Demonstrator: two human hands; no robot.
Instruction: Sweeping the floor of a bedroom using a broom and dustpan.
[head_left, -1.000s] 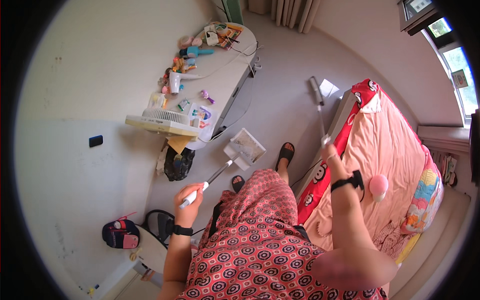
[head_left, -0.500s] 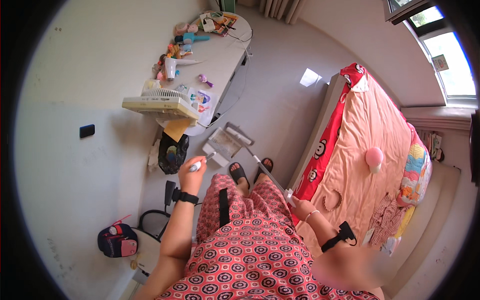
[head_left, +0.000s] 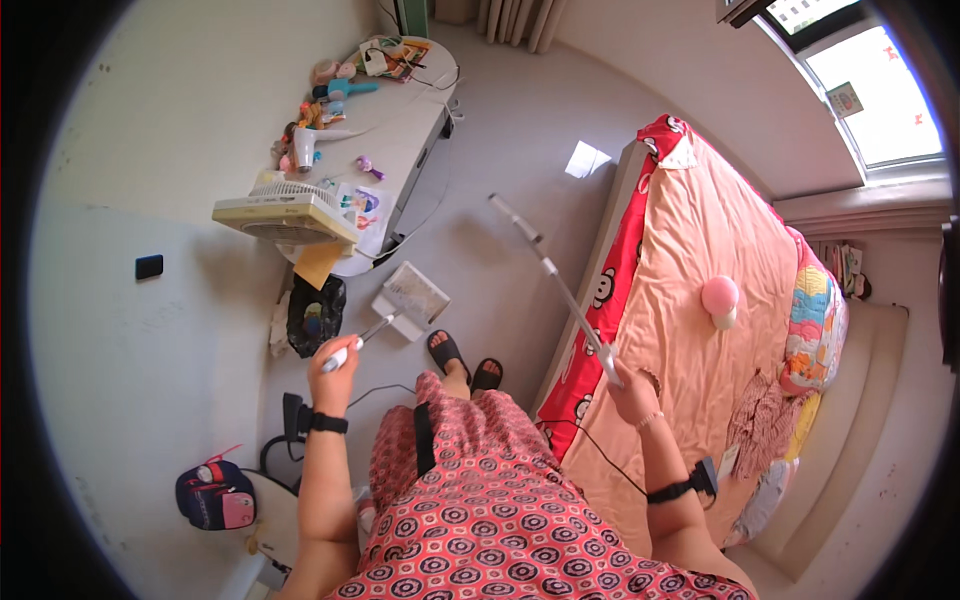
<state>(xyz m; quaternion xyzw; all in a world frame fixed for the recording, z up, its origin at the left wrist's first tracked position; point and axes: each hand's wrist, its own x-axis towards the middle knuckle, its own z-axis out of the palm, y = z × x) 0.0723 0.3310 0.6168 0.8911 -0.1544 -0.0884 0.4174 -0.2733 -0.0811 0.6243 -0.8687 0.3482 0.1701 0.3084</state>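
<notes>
My left hand [head_left: 335, 370] is wrapped round the grey-and-white grip of a long-handled dustpan. The white-and-grey dustpan [head_left: 422, 292] is low down, just beyond my feet, with some bits visible inside. My right hand [head_left: 634, 395] grips the white end of a broom [head_left: 572, 298], over the edge of the bed. Its pole slants away to the far left, and the narrow grey head lies beyond the dustpan, apart from it. Whether the head touches the floor, I cannot tell.
A bed [head_left: 690, 220] with a peach sheet runs along the right. On the left stand a cluttered white table [head_left: 405, 130], a box fan [head_left: 285, 215] and a black bin bag [head_left: 315, 318]. A thin cable [head_left: 430, 222] hangs beside the table; a small backpack [head_left: 217, 495] sits nearer.
The broom head has swung away from the dustpan, toward the far side, and my right hand has risen with its handle. The view has shifted, and my feet have changed position.
</notes>
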